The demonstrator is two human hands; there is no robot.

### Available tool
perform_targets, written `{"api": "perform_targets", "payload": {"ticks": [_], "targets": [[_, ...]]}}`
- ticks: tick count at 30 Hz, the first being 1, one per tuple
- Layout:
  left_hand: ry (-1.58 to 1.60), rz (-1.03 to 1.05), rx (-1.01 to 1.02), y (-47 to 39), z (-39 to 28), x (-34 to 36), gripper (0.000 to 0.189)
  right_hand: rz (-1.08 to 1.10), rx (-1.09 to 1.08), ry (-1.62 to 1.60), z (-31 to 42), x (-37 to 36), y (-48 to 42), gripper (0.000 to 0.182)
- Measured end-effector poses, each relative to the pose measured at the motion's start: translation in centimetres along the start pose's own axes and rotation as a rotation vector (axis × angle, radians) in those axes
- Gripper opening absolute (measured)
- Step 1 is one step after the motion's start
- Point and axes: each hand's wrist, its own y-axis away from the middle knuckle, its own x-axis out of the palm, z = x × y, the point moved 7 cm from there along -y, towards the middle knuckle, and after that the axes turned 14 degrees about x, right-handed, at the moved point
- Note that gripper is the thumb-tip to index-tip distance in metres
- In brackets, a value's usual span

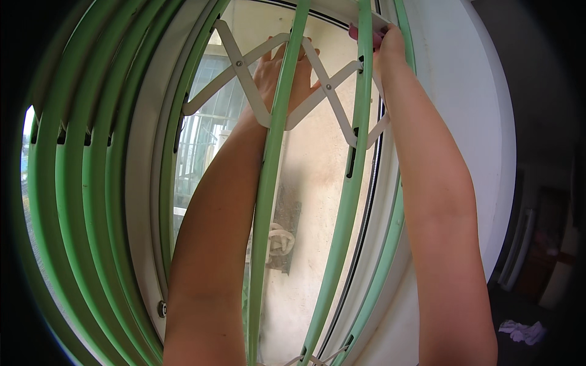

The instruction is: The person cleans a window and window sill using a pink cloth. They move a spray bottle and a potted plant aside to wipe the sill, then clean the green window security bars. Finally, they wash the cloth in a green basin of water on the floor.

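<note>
My left hand [281, 80] is beyond a green metal bar [276, 132] of a folding window grille, its fingers apart. It is over the window glass [316, 192]; whether the palm touches the pane I cannot tell. At the top right, my right hand [393, 43] grips a pink cloth [373, 36] close to the white window frame [341, 9]. A second green bar [359, 105] partly covers the cloth. Off-white scissor links [328, 87] cross in front of my left hand and join the bars. Most of my right fingers are hidden.
Several green bars [68, 192] are bunched at the left. A round lock [162, 309] is on the frame at lower left. On the right are a white wall [476, 114] and a crumpled pale cloth [523, 331] on the dark floor. A coiled pale hose [280, 240] shows through the glass.
</note>
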Motion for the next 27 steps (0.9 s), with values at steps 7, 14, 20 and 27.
{"api": "perform_targets", "payload": {"ticks": [7,14,20,27], "targets": [[-0.054,-0.026,0.014,-0.1,-0.9,0.4,0.055,0.111,-0.05,-0.079,0.7,-0.2,0.0,0.053],[0.021,0.093,-0.013,-0.3,-0.9,1.3,0.087,0.47,0.306,-0.34,-2.0,4.5,0.6,0.083],[-0.093,-0.106,0.054,-0.8,-1.3,0.0,0.067,0.51,0.244,0.003,-0.9,5.6,4.6,0.089],[-0.078,-0.113,0.162,-1.8,-1.3,-0.1,0.052,0.377,0.338,0.277,-1.6,5.3,5.9,0.098]]}}
